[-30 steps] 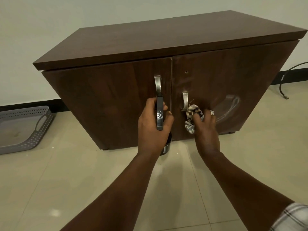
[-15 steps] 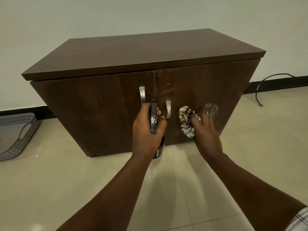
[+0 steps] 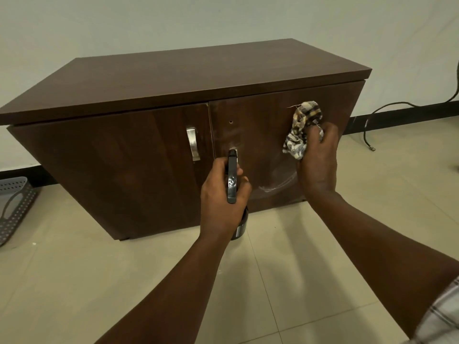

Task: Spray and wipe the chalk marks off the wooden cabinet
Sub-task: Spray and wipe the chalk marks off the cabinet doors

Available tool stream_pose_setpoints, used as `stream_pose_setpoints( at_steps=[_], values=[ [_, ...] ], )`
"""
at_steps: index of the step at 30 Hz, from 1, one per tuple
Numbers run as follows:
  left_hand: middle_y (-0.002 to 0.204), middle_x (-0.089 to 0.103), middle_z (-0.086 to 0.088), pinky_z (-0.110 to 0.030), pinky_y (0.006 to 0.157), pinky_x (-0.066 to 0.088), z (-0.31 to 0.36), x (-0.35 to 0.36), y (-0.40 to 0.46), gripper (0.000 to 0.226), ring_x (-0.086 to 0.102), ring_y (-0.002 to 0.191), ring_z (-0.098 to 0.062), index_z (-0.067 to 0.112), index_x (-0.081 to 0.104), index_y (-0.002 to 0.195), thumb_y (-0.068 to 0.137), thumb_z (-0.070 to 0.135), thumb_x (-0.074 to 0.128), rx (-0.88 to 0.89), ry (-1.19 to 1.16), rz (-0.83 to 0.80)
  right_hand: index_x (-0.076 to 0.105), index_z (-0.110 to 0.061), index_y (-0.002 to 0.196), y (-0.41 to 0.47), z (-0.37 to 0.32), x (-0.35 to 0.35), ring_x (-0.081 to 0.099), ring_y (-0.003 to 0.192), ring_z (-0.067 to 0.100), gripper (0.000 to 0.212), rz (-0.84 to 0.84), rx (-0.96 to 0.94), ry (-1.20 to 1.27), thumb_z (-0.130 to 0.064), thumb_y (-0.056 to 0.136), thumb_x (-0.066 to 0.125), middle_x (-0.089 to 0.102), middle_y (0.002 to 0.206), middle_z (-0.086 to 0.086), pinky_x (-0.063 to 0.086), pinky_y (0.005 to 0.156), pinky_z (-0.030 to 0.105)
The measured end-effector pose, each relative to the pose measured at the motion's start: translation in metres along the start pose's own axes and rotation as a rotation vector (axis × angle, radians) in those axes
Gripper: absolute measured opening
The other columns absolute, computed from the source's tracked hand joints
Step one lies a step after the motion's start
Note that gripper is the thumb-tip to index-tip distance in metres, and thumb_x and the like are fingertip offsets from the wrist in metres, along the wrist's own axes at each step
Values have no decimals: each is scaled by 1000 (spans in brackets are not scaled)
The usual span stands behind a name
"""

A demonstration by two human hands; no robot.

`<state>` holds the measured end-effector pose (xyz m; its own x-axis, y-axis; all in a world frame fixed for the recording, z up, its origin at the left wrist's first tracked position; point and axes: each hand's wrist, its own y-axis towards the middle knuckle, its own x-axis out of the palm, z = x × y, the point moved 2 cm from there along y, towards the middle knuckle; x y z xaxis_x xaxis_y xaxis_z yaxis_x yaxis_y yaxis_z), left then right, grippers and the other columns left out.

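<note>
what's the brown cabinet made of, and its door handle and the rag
The dark brown cabinet looks like wood or wood-grain laminate: streaky grain under a smooth, slightly glossy finish, so which one stays open. The curved silver door handle seems to be brushed metal, given its bright sheen. The crumpled patterned rag gripped by the right hand is woven cloth, with frayed threads at its edge.

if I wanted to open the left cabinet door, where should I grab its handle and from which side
Grip the left door's handle, a vertical metal bar, around its middle. Come straight from the front and hook your fingers in behind it, probably from its left, away from the door seam. Both hands are busy now, so one would need freeing first.
</note>
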<state>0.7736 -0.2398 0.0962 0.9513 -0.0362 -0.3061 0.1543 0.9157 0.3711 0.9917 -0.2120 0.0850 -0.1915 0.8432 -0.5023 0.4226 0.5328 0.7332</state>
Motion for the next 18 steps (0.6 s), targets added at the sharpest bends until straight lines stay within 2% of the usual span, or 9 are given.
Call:
stream_pose_setpoints(
  at_steps=[3, 5, 7, 10, 12, 15, 18],
  values=[
    [99, 63, 8, -15, 79, 49, -8, 0, 1, 20, 62, 92, -8, 18, 55, 110, 92, 12, 63, -15, -1, -1, 47, -2, 120, -12, 5, 9, 42, 111, 40, 34, -68, 47, 2, 3, 86, 47, 38, 125, 18, 42, 89, 48],
    [99, 63, 8, -13, 79, 49, -13, 0, 0, 21, 62, 92, -8, 18, 55, 110, 92, 12, 63, -16, 5, 1, 44, -4, 124, -23, 7, 13, 40, 116, 39, 38, -99, 68, -72, 1, 87, 52, 36, 132, 19, 45, 91, 48],
    [98, 63, 8, -10, 77, 49, -19, 0, -4, 22, 62, 92, -8, 19, 55, 111, 92, 13, 64, -28, 7, 1, 40, -9, 129, -33, 14, 21, 41, 120, 34, 47, -135, 123, -177, -3, 87, 60, 36, 137, 17, 49, 90, 43],
    [97, 62, 7, -13, 76, 49, -28, -1, -9, 21, 62, 89, -11, 17, 55, 110, 92, 12, 64, -37, 1, -7, 39, -10, 130, -48, 23, 33, 43, 117, 35, 49, -158, 193, -194, -1, 87, 61, 37, 136, 17, 50, 90, 43],
    [96, 61, 8, -13, 76, 49, -32, -3, -10, 20, 61, 89, -11, 15, 55, 110, 92, 11, 63, -40, 5, -8, 38, -8, 131, -59, 37, 50, 48, 113, 37, 50, -165, 366, -111, -4, 86, 61, 41, 133, 18, 48, 94, 45],
    [96, 61, 8, -17, 77, 50, -33, -7, -10, 19, 62, 89, -11, 16, 55, 109, 92, 11, 63, -44, -5, -17, 35, -14, 136, -78, 55, 77, 55, 113, 35, 59, -99, 749, 210, -12, 82, 57, 51, 128, 16, 46, 99, 47],
    [98, 62, 9, -22, 79, 53, -33, -11, -7, 20, 62, 91, -11, 16, 55, 109, 92, 11, 63, -36, 3, -11, 34, -18, 135, -97, 62, 105, 59, 108, 32, 64, -119, 872, 382, -13, 76, 60, 56, 124, 15, 49, 94, 47]
  ],
)
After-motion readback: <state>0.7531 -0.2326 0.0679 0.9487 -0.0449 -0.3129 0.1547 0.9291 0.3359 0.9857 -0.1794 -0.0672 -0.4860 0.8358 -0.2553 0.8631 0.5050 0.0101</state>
